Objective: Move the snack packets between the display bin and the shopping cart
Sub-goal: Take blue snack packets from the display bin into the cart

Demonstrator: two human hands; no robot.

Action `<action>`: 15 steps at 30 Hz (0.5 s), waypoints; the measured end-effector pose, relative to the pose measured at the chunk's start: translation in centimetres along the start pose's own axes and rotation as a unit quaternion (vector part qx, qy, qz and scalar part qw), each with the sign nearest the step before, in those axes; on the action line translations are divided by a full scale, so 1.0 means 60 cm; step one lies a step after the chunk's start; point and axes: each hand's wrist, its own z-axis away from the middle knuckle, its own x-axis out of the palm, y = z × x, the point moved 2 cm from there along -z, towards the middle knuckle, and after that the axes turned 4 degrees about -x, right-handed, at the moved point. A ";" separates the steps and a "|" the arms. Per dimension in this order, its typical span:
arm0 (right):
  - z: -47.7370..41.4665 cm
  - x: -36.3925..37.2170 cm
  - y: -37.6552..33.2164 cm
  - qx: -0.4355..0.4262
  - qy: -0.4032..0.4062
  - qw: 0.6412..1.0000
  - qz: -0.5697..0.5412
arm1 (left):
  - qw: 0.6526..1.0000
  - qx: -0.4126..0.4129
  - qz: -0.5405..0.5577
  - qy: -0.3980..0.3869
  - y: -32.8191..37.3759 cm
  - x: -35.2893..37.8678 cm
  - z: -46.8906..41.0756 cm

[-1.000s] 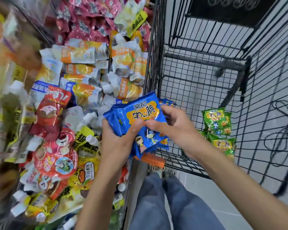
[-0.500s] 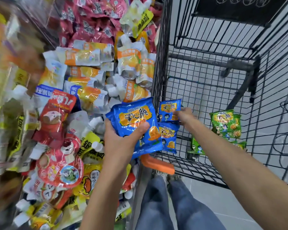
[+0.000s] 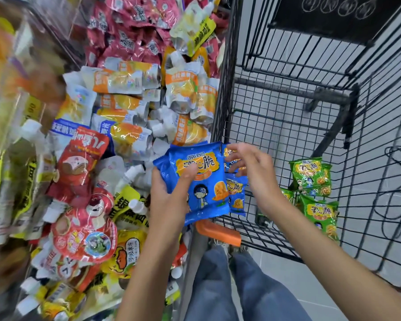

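Observation:
My left hand (image 3: 168, 198) grips a stack of blue snack packets (image 3: 202, 181) over the gap between the display bin (image 3: 193, 253) and the black wire shopping cart (image 3: 287, 126). My right hand (image 3: 255, 172) is just right of the stack, inside the cart's near corner. Its fingers are spread and nothing is clasped in them. Behind those fingers two smaller blue packets (image 3: 236, 193) stand against the cart's wall. Green snack packets (image 3: 310, 174) lie on the cart floor to the right, with another green packet (image 3: 321, 214) below them.
The bin on the left is heaped with pouches: orange-and-white ones (image 3: 125, 82), pink ones (image 3: 130, 26), red ones (image 3: 83, 158). An orange cart part (image 3: 218, 232) juts out below the blue stack. My legs in jeans (image 3: 218, 288) stand on the grey tiled floor.
My right hand carried a small blue packet from the stack into the cart, then opened its fingers. My left hand kept its grip on the stack, almost in place.

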 end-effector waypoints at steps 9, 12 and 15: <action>0.014 -0.043 -0.025 0.114 0.017 0.964 -0.239 | 0.998 0.017 -0.051 0.034 -0.002 0.011 -0.001; -0.050 -0.090 0.033 0.154 0.160 0.957 -0.185 | 0.996 0.019 -0.062 0.055 -0.010 0.004 -0.014; -0.104 -0.085 0.106 0.229 0.190 0.949 -0.099 | 0.996 0.023 -0.065 0.050 -0.016 0.009 -0.017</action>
